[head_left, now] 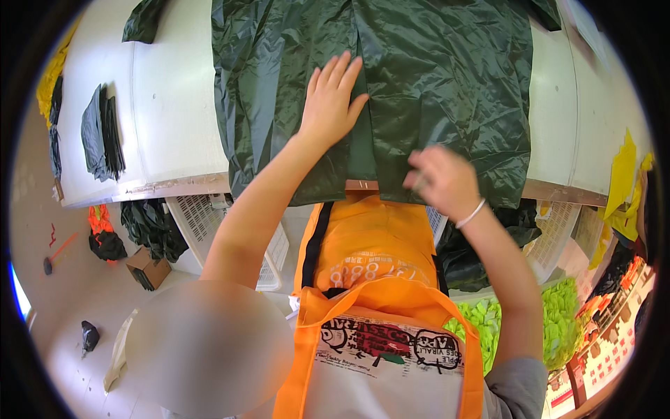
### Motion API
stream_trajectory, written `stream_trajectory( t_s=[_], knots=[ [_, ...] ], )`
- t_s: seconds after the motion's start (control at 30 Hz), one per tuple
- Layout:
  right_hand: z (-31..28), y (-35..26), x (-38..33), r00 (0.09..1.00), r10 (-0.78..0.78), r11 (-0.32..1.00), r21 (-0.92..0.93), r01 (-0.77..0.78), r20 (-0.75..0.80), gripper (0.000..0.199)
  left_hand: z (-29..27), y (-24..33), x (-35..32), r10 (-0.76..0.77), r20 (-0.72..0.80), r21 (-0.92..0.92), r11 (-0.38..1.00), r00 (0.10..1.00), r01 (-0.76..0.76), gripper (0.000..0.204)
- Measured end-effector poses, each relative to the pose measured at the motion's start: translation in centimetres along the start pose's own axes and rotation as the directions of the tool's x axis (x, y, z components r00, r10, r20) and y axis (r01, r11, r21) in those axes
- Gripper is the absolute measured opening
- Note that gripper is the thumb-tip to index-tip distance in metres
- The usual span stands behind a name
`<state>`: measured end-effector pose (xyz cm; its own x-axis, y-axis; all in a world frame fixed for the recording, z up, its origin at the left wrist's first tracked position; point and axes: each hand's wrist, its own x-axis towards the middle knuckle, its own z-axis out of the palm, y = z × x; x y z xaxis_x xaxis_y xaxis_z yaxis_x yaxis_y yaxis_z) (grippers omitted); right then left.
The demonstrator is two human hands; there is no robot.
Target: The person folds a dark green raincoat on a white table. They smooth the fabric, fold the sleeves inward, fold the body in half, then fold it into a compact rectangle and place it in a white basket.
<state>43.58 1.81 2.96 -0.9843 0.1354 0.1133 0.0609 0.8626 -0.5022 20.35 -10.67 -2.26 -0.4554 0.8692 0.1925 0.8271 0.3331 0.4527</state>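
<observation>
A dark green, shiny garment [447, 91] lies spread on the white table [174, 91], creased all over, with a slit down its middle. Its lower edge hangs slightly over the table's front edge. My left hand [331, 105] lies flat on the garment just left of the slit, fingers stretched and thumb apart. My right hand [447, 180] is over the lower right part of the garment, its fingers curled and slightly blurred. Whatever may be between those fingers is too small and smeared to name. A pale band circles my right wrist.
Folded dark pieces [102, 133] lie on the table's left side. Beneath the table stand white plastic baskets [199, 223] and dark fabric. A cardboard box [148, 267] is on the floor at left. Bright green bundles [562, 321] and yellow fabric [621, 171] are on the right.
</observation>
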Motion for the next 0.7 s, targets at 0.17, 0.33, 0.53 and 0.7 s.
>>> stream_trajectory(
  t_s=[0.17,0.33,0.53,0.7],
  knots=[
    [3.9,-1.7,-4.5,0.989,-0.07,0.995,-0.059,0.078,0.133,0.034,-2.3,4.3,-5.6,0.109,0.075,-0.234,0.968,0.991,-0.089,0.049],
    [0.2,-2.9,-3.0,0.825,0.493,0.546,0.64,-0.54,0.276,0.014,-3.8,8.6,-6.8,0.089,0.258,-0.53,0.846,0.962,0.064,0.046],
    [-3.5,-1.7,-2.7,0.792,0.585,0.278,0.874,-0.398,0.174,0.02,-3.6,12.6,-3.4,-0.142,0.157,-0.672,0.71,0.977,0.211,0.016],
    [-8.4,-2.9,-3.1,0.808,0.568,0.754,0.494,-0.433,-0.158,0.022,-4.7,15.8,-0.9,-0.028,-0.111,-0.511,0.859,0.993,-0.033,0.011]
  ],
)
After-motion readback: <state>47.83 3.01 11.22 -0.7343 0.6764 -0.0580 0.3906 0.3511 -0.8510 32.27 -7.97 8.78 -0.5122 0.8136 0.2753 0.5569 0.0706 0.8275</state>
